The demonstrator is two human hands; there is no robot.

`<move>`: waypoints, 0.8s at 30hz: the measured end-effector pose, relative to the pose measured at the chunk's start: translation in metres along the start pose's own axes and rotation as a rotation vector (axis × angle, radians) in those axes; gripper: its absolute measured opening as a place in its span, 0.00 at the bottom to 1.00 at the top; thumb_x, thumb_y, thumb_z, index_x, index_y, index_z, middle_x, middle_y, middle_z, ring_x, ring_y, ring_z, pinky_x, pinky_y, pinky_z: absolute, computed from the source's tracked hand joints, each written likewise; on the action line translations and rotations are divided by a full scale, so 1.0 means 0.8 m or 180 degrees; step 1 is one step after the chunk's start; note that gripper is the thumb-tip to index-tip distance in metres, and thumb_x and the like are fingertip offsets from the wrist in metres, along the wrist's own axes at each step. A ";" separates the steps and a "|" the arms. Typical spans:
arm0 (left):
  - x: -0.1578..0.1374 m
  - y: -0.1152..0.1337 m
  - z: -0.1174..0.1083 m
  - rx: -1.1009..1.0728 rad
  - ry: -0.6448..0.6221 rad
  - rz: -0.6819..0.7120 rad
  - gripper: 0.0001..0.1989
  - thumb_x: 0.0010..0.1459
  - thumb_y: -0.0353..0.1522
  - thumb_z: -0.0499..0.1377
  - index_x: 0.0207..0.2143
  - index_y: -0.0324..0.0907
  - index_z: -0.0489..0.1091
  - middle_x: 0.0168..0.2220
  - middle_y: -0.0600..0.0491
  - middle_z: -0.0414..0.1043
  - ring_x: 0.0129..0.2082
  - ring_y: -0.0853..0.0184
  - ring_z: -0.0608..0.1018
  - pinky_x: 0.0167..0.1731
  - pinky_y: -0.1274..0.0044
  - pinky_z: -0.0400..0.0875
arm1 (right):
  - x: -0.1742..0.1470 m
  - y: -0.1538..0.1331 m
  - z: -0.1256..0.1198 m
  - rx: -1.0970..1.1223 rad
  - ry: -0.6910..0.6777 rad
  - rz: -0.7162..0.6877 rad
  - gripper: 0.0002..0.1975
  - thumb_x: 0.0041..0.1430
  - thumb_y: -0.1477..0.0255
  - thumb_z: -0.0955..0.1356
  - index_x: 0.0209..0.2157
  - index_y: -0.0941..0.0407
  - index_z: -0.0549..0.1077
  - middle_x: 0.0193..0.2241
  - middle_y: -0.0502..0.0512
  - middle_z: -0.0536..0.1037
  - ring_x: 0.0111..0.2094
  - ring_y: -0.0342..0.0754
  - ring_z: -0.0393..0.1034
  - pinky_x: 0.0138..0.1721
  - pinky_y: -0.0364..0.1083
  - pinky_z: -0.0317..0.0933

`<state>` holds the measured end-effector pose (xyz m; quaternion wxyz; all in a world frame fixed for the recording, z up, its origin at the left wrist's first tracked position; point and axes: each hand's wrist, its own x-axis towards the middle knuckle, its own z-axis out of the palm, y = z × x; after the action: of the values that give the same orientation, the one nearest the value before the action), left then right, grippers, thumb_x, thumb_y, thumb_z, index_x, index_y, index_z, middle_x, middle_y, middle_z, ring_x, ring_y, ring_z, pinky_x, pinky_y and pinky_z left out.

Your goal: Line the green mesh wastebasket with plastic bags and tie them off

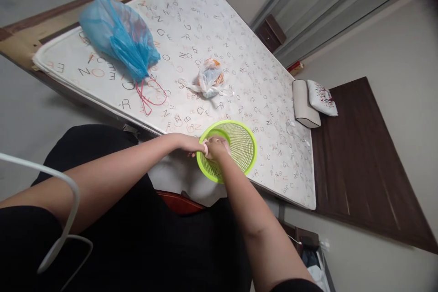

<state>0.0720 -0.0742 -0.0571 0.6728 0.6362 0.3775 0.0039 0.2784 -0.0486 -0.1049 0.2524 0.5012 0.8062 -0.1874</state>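
A lime-green plastic basket [244, 146] with meshed walls leans at the near edge of the mattress, its opening tilted toward me. My right hand [216, 147] reaches inside its mouth, fingers closed on a pale pink cloth [225, 143]. At the left rim, my left hand [191, 144] is closed on a bit of the same pink material beside the right hand. Much of the cloth is hidden by the hands and the basket, so its exact kind does not show.
On the lettered mattress [239, 45] lie a tied blue plastic bag [119, 36] with red strings [147, 100] and a small knotted clear bag [210, 77]. Pillows [304, 102] rest by the dark headboard [362, 159]. A white cable [65, 175] crosses my left arm.
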 end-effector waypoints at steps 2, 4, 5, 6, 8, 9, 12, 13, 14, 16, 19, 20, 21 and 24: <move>0.001 -0.004 -0.002 -0.0022 0.0073 0.0113 0.11 0.60 0.39 0.56 0.31 0.40 0.66 0.24 0.51 0.66 0.23 0.66 0.67 0.26 0.74 0.62 | -0.006 0.012 -0.006 -0.0311 -0.0192 -0.0123 0.23 0.57 0.74 0.71 0.55 0.59 0.77 0.64 0.76 0.68 0.64 0.74 0.62 0.61 0.67 0.57; 0.003 -0.007 -0.001 -0.0005 0.0117 0.0182 0.10 0.59 0.37 0.56 0.29 0.40 0.66 0.24 0.51 0.66 0.23 0.66 0.67 0.26 0.74 0.62 | -0.014 0.021 -0.007 -0.0559 -0.0297 -0.0210 0.21 0.60 0.76 0.69 0.55 0.59 0.78 0.66 0.76 0.65 0.66 0.75 0.58 0.61 0.68 0.57; 0.005 -0.007 0.000 0.0007 0.0120 0.0201 0.10 0.58 0.37 0.56 0.28 0.40 0.65 0.24 0.50 0.66 0.23 0.66 0.67 0.26 0.74 0.62 | -0.018 0.024 -0.005 -0.0655 -0.0315 -0.0244 0.21 0.61 0.76 0.69 0.56 0.58 0.77 0.67 0.75 0.64 0.67 0.75 0.57 0.61 0.68 0.57; 0.008 -0.007 0.002 0.0012 0.0117 0.0220 0.10 0.58 0.37 0.56 0.27 0.40 0.65 0.24 0.50 0.66 0.23 0.65 0.67 0.25 0.73 0.61 | -0.021 0.026 -0.003 -0.0731 -0.0319 -0.0267 0.22 0.62 0.75 0.68 0.58 0.58 0.76 0.67 0.75 0.63 0.67 0.74 0.56 0.61 0.68 0.57; 0.013 -0.005 0.007 0.0000 0.0132 0.0254 0.11 0.58 0.37 0.56 0.26 0.40 0.65 0.24 0.50 0.66 0.23 0.65 0.67 0.25 0.73 0.61 | -0.026 0.028 0.005 -0.0826 -0.0289 -0.0272 0.25 0.64 0.72 0.67 0.62 0.56 0.72 0.68 0.74 0.62 0.67 0.72 0.56 0.60 0.66 0.58; 0.015 -0.003 0.009 -0.0005 0.0147 0.0261 0.11 0.58 0.37 0.56 0.26 0.40 0.66 0.24 0.50 0.66 0.23 0.65 0.67 0.25 0.73 0.61 | -0.028 0.028 0.008 -0.0849 -0.0265 -0.0254 0.26 0.65 0.71 0.67 0.64 0.56 0.70 0.67 0.75 0.62 0.66 0.71 0.57 0.60 0.66 0.59; 0.018 0.004 0.012 -0.0023 0.0187 0.0278 0.11 0.58 0.38 0.57 0.27 0.40 0.65 0.24 0.50 0.66 0.23 0.66 0.67 0.25 0.73 0.61 | -0.025 0.029 0.019 -0.0838 -0.0202 -0.0150 0.28 0.65 0.69 0.68 0.65 0.55 0.67 0.67 0.73 0.62 0.65 0.69 0.57 0.59 0.63 0.59; 0.018 0.006 0.012 -0.0044 0.0194 0.0294 0.11 0.58 0.38 0.57 0.27 0.40 0.65 0.24 0.50 0.66 0.23 0.66 0.66 0.25 0.73 0.60 | -0.023 0.029 0.021 -0.0814 -0.0185 -0.0102 0.28 0.64 0.69 0.68 0.66 0.54 0.67 0.67 0.73 0.61 0.65 0.68 0.57 0.60 0.63 0.59; 0.017 0.009 0.011 -0.0071 0.0198 0.0301 0.11 0.58 0.38 0.57 0.28 0.40 0.65 0.24 0.51 0.66 0.23 0.66 0.66 0.25 0.74 0.60 | -0.020 0.030 0.024 -0.0782 -0.0171 -0.0051 0.29 0.64 0.68 0.68 0.66 0.54 0.66 0.68 0.72 0.61 0.65 0.68 0.56 0.61 0.63 0.58; 0.015 0.013 0.010 -0.0127 0.0192 0.0296 0.09 0.58 0.37 0.57 0.30 0.40 0.66 0.25 0.51 0.66 0.23 0.66 0.66 0.26 0.74 0.61 | -0.015 0.032 0.029 -0.0695 -0.0141 0.0056 0.32 0.63 0.67 0.69 0.68 0.54 0.63 0.68 0.73 0.59 0.65 0.68 0.56 0.61 0.62 0.57; 0.012 0.018 0.009 -0.0193 0.0180 0.0303 0.09 0.58 0.38 0.56 0.32 0.40 0.66 0.25 0.51 0.65 0.25 0.65 0.67 0.26 0.73 0.62 | -0.010 0.033 0.034 -0.0552 -0.0076 0.0210 0.38 0.62 0.65 0.71 0.70 0.57 0.59 0.68 0.75 0.58 0.64 0.67 0.57 0.60 0.60 0.56; 0.011 0.019 0.009 -0.0219 0.0176 0.0337 0.09 0.58 0.38 0.56 0.32 0.40 0.66 0.25 0.51 0.65 0.25 0.65 0.66 0.26 0.73 0.62 | -0.009 0.033 0.035 -0.0511 -0.0048 0.0252 0.39 0.61 0.64 0.72 0.70 0.59 0.58 0.67 0.76 0.59 0.64 0.66 0.58 0.60 0.59 0.57; 0.011 0.020 0.010 -0.0248 0.0175 0.0378 0.09 0.59 0.38 0.56 0.33 0.40 0.65 0.25 0.52 0.64 0.25 0.65 0.66 0.26 0.73 0.61 | -0.009 0.033 0.035 -0.0487 -0.0016 0.0284 0.40 0.60 0.63 0.72 0.70 0.60 0.58 0.66 0.77 0.60 0.63 0.66 0.59 0.59 0.58 0.57; 0.014 0.019 0.011 -0.0221 0.0228 0.0418 0.09 0.59 0.38 0.55 0.34 0.41 0.64 0.25 0.53 0.62 0.24 0.66 0.64 0.25 0.74 0.60 | -0.007 0.031 0.034 -0.0270 0.0166 0.0346 0.45 0.55 0.60 0.76 0.69 0.60 0.59 0.65 0.74 0.62 0.63 0.64 0.59 0.60 0.56 0.58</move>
<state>0.0918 -0.0733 -0.0504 0.6788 0.6354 0.3585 0.0839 0.3089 -0.0574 -0.1245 0.2621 0.5378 0.7913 -0.1260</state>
